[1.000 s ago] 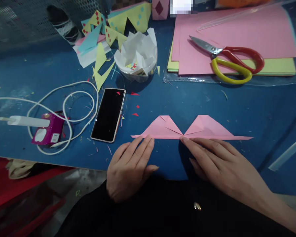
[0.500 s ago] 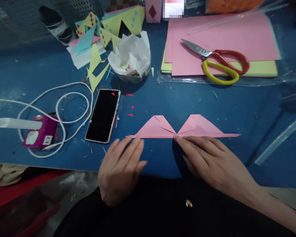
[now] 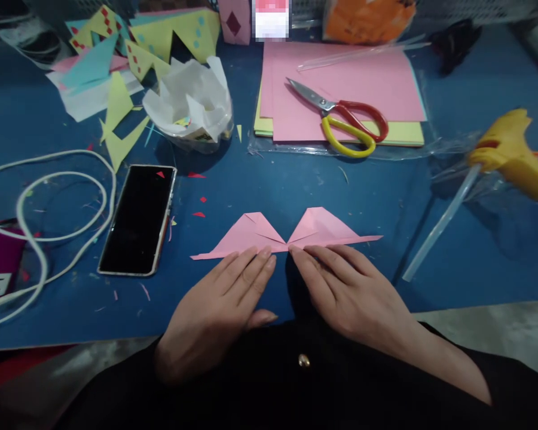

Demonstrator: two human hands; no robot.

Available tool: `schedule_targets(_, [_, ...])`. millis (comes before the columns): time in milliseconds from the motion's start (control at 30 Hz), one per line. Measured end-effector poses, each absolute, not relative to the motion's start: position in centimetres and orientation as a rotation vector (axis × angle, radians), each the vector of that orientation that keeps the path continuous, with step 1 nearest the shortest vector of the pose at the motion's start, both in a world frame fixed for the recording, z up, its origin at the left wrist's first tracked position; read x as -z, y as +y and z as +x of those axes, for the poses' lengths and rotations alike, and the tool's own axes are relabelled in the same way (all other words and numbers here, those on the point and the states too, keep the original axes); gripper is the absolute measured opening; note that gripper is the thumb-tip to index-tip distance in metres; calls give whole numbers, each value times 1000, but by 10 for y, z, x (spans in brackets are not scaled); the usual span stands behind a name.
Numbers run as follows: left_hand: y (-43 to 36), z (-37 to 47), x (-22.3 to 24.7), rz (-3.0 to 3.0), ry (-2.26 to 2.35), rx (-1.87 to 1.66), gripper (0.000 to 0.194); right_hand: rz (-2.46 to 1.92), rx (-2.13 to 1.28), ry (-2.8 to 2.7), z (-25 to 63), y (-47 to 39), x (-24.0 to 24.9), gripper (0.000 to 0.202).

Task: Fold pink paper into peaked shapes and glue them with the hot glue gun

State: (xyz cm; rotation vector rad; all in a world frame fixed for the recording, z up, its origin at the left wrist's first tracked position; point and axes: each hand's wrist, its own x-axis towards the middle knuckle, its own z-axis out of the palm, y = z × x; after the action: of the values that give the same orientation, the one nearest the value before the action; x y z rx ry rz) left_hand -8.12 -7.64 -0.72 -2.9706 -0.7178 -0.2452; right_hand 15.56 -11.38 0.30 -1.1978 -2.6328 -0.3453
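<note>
- Two hands: left hand (image 3: 222, 298), right hand (image 3: 352, 292), both opened flat (gripping nothing).
- Fingertips meet the pink paper's (image 3: 320, 228) near edge, seemingly keeping it down.

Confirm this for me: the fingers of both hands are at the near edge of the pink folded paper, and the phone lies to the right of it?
Not quite: the head view shows the phone to the left of the pink folded paper. The left hand and right hand do have fingers at its near edge.
</note>
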Motion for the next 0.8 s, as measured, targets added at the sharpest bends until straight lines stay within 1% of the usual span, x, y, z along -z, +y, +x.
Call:
schedule_targets(100, [-75, -83, 7, -2947, -712, 212, 56, -1242, 355, -2619, 161, -117, -2, 35])
schedule_targets(233, [-70, -81, 7, -2871, -502, 248, 54, -1264, 374, -2586, 158, -117, -1, 35])
schedule_targets(300, [-67, -78, 9, -2849, -501, 201, 53, -1264, 384, -2568, 155, -116, 0, 36])
schedule_targets(367, [-65, -74, 11, -2861, -500, 235, 54, -1291, 396, -2550, 155, -115, 1, 37])
schedule_targets(467, [-62, -70, 15, -2874, -509, 282, 54, -1396, 430, -2507, 163, -119, 1, 37])
schedule_targets(600, [-58, -71, 15, -2859, -413, 330, 54, -1585, 438, -2460, 181, -131, 0, 36])
schedule_targets(800, [-58, -72, 15, -2871, -423, 298, 64, -1836, 533, -2370, 200, -140, 1, 39])
